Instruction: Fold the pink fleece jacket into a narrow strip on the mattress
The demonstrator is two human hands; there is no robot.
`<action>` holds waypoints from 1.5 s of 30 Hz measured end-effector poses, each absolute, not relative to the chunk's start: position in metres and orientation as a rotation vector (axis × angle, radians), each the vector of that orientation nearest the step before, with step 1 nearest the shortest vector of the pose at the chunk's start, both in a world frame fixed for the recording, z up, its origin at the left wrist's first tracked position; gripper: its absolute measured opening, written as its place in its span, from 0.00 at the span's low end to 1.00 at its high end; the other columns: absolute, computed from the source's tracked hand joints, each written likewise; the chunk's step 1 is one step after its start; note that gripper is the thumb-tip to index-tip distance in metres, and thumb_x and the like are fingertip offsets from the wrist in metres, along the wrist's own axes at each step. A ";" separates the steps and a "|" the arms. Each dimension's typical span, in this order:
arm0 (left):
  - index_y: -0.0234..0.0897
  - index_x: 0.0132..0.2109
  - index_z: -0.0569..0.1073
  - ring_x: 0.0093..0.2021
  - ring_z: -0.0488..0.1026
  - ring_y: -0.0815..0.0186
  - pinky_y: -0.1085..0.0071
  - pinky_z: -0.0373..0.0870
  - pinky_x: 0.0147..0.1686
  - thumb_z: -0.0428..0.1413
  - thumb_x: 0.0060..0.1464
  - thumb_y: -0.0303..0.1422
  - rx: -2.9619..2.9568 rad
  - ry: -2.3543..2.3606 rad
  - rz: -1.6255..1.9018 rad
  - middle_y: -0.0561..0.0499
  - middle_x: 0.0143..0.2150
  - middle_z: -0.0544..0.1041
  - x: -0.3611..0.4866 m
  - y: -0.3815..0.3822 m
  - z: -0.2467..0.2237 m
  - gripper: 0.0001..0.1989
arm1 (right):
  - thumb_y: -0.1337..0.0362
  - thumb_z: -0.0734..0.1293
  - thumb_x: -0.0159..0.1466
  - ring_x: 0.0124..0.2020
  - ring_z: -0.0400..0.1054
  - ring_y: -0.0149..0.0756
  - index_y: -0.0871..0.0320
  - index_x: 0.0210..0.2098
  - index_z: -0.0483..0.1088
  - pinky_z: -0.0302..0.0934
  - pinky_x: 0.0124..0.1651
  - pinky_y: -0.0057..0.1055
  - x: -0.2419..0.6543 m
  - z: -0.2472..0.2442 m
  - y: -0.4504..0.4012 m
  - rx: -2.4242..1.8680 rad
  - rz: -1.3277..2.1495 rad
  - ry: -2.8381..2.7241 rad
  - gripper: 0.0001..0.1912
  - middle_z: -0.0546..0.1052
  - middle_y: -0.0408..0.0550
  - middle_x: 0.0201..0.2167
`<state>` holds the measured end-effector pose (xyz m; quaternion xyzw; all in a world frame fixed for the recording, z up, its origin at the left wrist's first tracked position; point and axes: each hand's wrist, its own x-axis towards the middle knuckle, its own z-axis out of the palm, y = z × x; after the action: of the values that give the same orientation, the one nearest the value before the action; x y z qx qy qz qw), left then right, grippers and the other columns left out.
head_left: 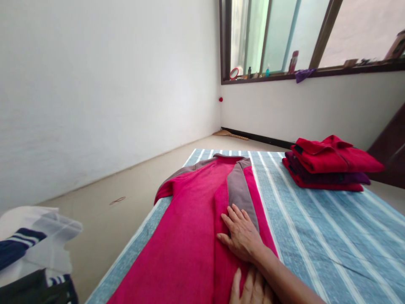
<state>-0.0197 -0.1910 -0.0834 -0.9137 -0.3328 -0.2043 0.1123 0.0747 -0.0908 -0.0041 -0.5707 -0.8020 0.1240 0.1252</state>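
Note:
A bright pink top [190, 236] with grey shoulder panels and a grey collar lies lengthwise along the left side of a striped bed. Its right-hand sleeve [241, 190] is folded inward along the body, while the left-hand sleeve [167, 188] droops over the bed's edge. My right hand [242, 234] rests flat on the folded sleeve, fingers stretched forward. Just below it, my left hand [250, 289] lies on the pink cloth near the bottom of the view. Its fingers are extended, and the rest is cut off by the frame and the right forearm.
Folded red and purple clothes [332, 162] are stacked on the blue striped bed cover [303, 219] at far right. White and dark garments [34, 249] are at lower left. A broom [230, 134] lies by the wall; a windowsill [272, 78] holds small bottles and a mirror.

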 end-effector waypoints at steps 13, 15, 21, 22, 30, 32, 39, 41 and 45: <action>0.32 0.47 0.72 0.51 0.75 0.61 0.65 0.72 0.53 0.50 0.59 0.28 -2.766 -1.146 -1.073 0.41 0.48 0.79 -0.058 -0.232 0.015 0.11 | 0.45 0.56 0.67 0.68 0.41 0.50 0.57 0.61 0.61 0.39 0.65 0.49 0.085 0.002 -0.091 -1.671 0.299 -2.407 0.31 0.56 0.56 0.66; 0.33 0.46 0.73 0.46 0.77 0.63 0.69 0.74 0.50 0.51 0.59 0.25 -2.648 -1.319 -1.201 0.43 0.43 0.80 -0.073 -0.231 0.023 0.10 | 0.45 0.56 0.67 0.68 0.42 0.51 0.58 0.61 0.61 0.39 0.65 0.50 0.086 0.002 -0.091 -1.659 0.286 -2.409 0.31 0.57 0.56 0.65; 0.37 0.41 0.75 0.37 0.79 0.65 0.72 0.78 0.41 0.52 0.60 0.28 -2.566 -1.531 -1.285 0.48 0.37 0.81 -0.101 -0.235 0.020 0.07 | 0.45 0.56 0.68 0.67 0.42 0.51 0.59 0.61 0.61 0.40 0.64 0.49 0.087 0.003 -0.091 -1.661 0.278 -2.413 0.31 0.58 0.58 0.65; 0.37 0.41 0.75 0.37 0.79 0.65 0.72 0.78 0.41 0.52 0.60 0.28 -2.576 -1.526 -1.284 0.48 0.37 0.81 -0.102 -0.237 0.019 0.07 | 0.45 0.56 0.68 0.67 0.42 0.51 0.59 0.61 0.61 0.40 0.64 0.49 0.087 0.003 -0.091 -1.665 0.278 -2.413 0.31 0.58 0.58 0.65; 0.37 0.41 0.75 0.38 0.79 0.66 0.74 0.77 0.42 0.52 0.59 0.28 -2.515 -1.527 -1.276 0.49 0.37 0.81 -0.111 -0.240 0.015 0.07 | 0.46 0.56 0.68 0.67 0.44 0.50 0.58 0.60 0.63 0.40 0.64 0.48 0.086 0.002 -0.095 -1.652 0.248 -2.411 0.29 0.60 0.56 0.63; 0.37 0.41 0.76 0.38 0.79 0.65 0.73 0.77 0.42 0.52 0.60 0.29 -2.458 -1.559 -1.240 0.49 0.37 0.81 -0.122 -0.235 0.018 0.07 | 0.46 0.56 0.68 0.67 0.44 0.50 0.58 0.60 0.63 0.40 0.64 0.48 0.085 0.000 -0.095 -1.652 0.248 -2.408 0.29 0.60 0.56 0.63; 0.35 0.40 0.75 0.40 0.79 0.59 0.64 0.75 0.46 0.50 0.60 0.40 -2.015 -1.877 -1.066 0.44 0.40 0.80 -0.197 -0.209 0.021 0.15 | 0.47 0.56 0.68 0.67 0.44 0.52 0.59 0.61 0.62 0.41 0.64 0.50 0.082 -0.005 -0.097 -1.659 0.258 -2.420 0.29 0.58 0.58 0.65; 0.35 0.39 0.75 0.40 0.79 0.56 0.62 0.75 0.45 0.48 0.58 0.45 -1.867 -2.038 -0.966 0.42 0.40 0.80 -0.222 -0.206 0.019 0.18 | 0.48 0.57 0.68 0.67 0.44 0.53 0.59 0.61 0.62 0.41 0.65 0.50 0.081 -0.006 -0.097 -1.667 0.267 -2.420 0.29 0.58 0.58 0.65; 0.38 0.35 0.75 0.40 0.79 0.52 0.62 0.76 0.41 0.48 0.50 0.49 -1.684 -2.397 -0.781 0.43 0.38 0.81 -0.255 -0.206 0.019 0.20 | 0.50 0.58 0.68 0.67 0.45 0.53 0.59 0.61 0.63 0.42 0.65 0.50 0.077 -0.010 -0.099 -1.673 0.250 -2.421 0.28 0.60 0.57 0.65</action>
<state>-0.2554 -0.2060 0.0189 -0.5546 -0.7895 -0.2571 0.0553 0.0772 -0.0986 -0.0099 -0.5640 -0.8160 0.0844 0.0941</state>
